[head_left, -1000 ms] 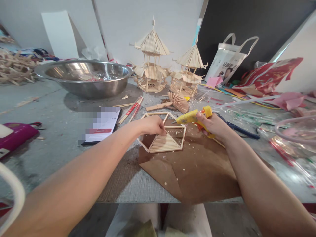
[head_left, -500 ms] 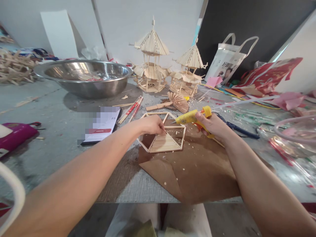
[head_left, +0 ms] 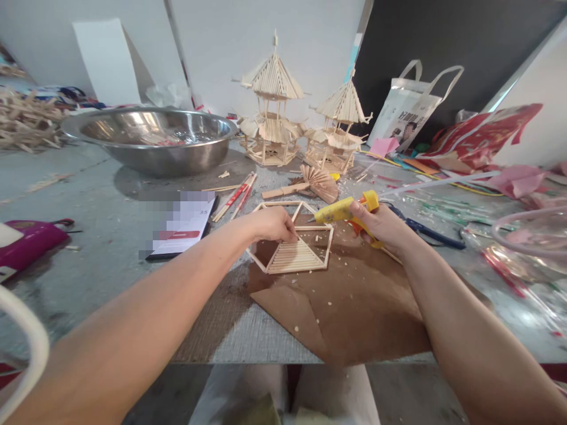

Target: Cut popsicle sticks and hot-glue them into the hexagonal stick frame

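A hexagonal frame of pale wooden sticks [head_left: 328,248] lies on a brown paper sheet [head_left: 372,313]. Its near section is filled with rows of sticks [head_left: 295,260] that shorten toward the centre. My left hand [head_left: 278,224] is closed in a pinch at the narrow tip of those rows; its fingertips hide whatever is between them. In my right hand [head_left: 376,221] is a yellow hot glue gun [head_left: 336,211], fingers wrapped round the handle. The gun's nozzle points left, just above the far right part of the frame.
Behind stand two stick-built pavilions [head_left: 273,127] and a folded brown paper fan [head_left: 321,184]. To the left are a steel basin [head_left: 163,156], a phone [head_left: 181,227], red-wrapped sticks [head_left: 237,195] and a magenta tool [head_left: 31,245]. Bags [head_left: 398,112] and plastic scraps crowd the right.
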`<state>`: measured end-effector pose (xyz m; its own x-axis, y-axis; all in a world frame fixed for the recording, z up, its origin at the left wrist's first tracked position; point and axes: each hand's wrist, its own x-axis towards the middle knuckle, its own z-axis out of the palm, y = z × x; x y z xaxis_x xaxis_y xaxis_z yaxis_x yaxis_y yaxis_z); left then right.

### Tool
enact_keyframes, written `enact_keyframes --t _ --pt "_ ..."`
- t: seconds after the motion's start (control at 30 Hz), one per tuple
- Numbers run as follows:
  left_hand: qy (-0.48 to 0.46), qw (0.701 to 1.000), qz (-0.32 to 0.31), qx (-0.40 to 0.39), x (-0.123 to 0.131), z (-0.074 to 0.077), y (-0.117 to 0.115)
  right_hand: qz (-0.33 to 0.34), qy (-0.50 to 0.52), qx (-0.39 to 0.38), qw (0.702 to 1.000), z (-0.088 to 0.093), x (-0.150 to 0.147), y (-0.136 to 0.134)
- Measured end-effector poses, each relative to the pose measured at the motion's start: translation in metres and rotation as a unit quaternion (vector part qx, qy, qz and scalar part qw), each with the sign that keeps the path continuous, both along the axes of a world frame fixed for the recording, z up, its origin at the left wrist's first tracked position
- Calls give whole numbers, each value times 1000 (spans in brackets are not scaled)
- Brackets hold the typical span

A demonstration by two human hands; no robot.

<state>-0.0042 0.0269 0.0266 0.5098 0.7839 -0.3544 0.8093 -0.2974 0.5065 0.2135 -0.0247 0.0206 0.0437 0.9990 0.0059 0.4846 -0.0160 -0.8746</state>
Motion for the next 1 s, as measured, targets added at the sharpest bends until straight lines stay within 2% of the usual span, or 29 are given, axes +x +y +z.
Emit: enact_keyframes --t 1.0 --pt "1 1000 10 3 1 0 -1 -2 13 -5 1000 -2 0 0"
